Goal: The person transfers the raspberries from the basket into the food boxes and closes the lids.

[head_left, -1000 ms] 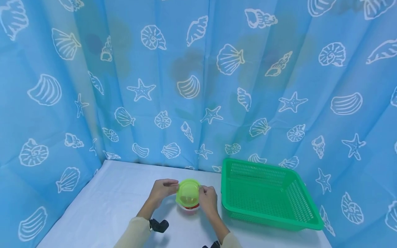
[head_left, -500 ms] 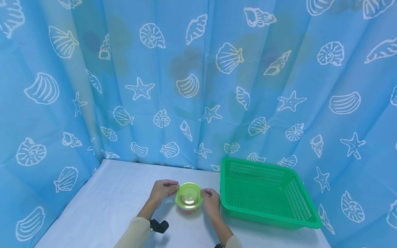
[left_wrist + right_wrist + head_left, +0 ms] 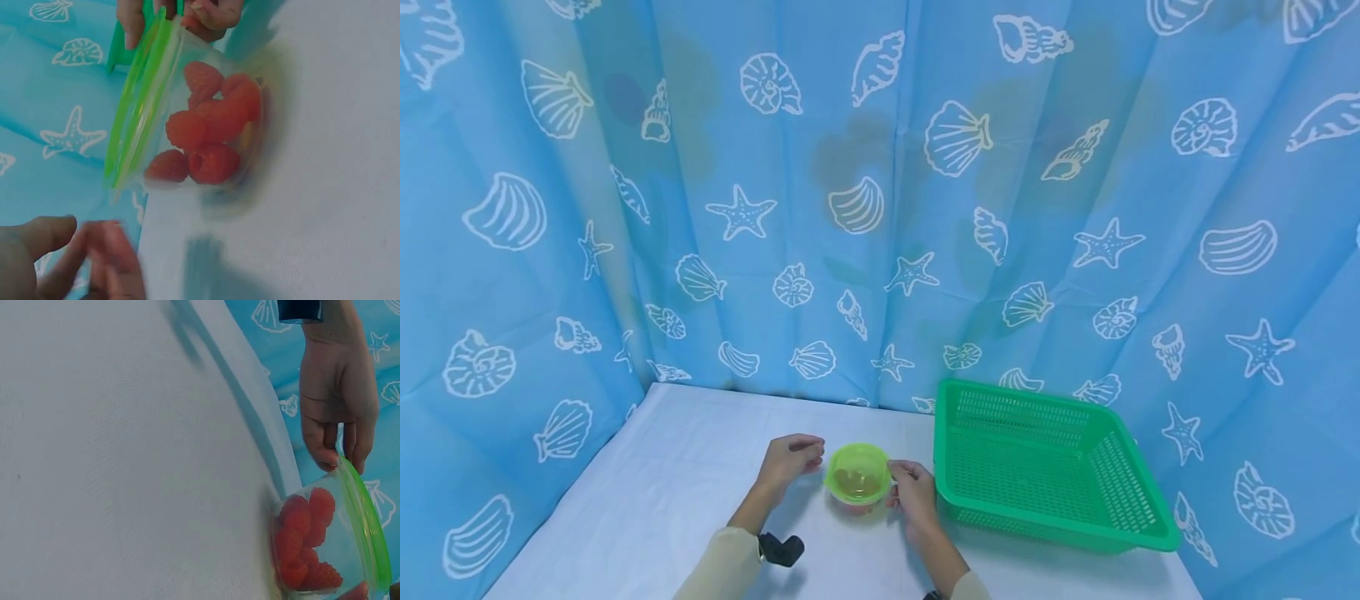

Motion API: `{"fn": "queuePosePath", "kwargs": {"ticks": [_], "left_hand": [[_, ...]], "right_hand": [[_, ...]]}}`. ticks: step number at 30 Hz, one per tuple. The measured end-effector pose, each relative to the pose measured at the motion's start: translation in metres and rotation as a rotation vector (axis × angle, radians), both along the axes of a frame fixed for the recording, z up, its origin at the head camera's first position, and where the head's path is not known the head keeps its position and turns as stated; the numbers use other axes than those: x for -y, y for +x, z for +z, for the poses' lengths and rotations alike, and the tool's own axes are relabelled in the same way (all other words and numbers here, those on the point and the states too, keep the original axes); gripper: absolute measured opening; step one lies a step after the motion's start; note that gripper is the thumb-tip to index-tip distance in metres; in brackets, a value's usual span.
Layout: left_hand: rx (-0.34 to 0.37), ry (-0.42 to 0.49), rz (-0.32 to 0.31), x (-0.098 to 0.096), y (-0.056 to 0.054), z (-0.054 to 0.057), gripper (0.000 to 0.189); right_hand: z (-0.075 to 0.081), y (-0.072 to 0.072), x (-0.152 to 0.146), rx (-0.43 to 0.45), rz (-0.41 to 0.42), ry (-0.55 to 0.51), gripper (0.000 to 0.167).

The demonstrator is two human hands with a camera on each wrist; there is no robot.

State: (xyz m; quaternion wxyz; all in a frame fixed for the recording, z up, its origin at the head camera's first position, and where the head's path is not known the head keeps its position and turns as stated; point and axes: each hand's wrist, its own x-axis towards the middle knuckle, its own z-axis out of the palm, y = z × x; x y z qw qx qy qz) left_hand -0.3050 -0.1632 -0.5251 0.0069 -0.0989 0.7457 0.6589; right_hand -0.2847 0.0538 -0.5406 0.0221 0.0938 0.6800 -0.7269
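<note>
A clear plastic bowl (image 3: 206,119) with a yellow-green lid (image 3: 857,473) stands on the white table, the lid covering its top. Several red raspberries (image 3: 303,540) show through its wall. At the bowl's right side, my right hand (image 3: 916,493) pinches the lid's rim, with fingertips on both sides of the edge in the left wrist view. My left hand (image 3: 790,462) hovers just left of the bowl, apart from it, fingers loosely bent and holding nothing. The right wrist view shows only the fingertips (image 3: 356,592) of my right hand.
A green plastic basket (image 3: 1045,517) with slotted walls stands to the right of my right hand. Behind the white table (image 3: 700,433) hangs a blue curtain (image 3: 820,150) printed with white shells and starfish. A black camera (image 3: 781,550) sits on the left wrist.
The lid was tilted over the bowl and has come down onto it. My left hand has let go of the lid's edge and moved slightly left. My right hand stays at the rim.
</note>
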Motion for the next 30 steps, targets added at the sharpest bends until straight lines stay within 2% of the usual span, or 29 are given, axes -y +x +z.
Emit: {"fn": "queuePosePath", "kwargs": {"ticks": [6,8,16,20,25,30], "left_hand": [[0.111,0.074,-0.094,0.002,0.002,-0.002,0.042],[0.132,0.081,-0.097,0.002,0.001,-0.002,0.044],[0.124,0.137,-0.018,0.005,-0.013,0.004,0.037],[0.126,0.104,0.012,0.007,-0.018,0.004,0.035],[0.134,0.032,0.002,0.008,-0.022,0.001,0.033],[0.145,0.012,0.000,0.009,-0.026,0.001,0.034]], "right_hand": [[0.003,0.001,0.001,0.057,0.064,-0.138,0.043],[0.005,-0.002,0.002,0.068,0.068,-0.153,0.042],[0.008,-0.028,0.013,0.113,0.037,-0.087,0.040],[0.006,-0.038,0.018,0.142,0.011,-0.073,0.035],[0.002,-0.045,0.022,0.165,-0.021,-0.064,0.030],[0.001,-0.047,0.024,0.160,-0.027,-0.044,0.030]]}}
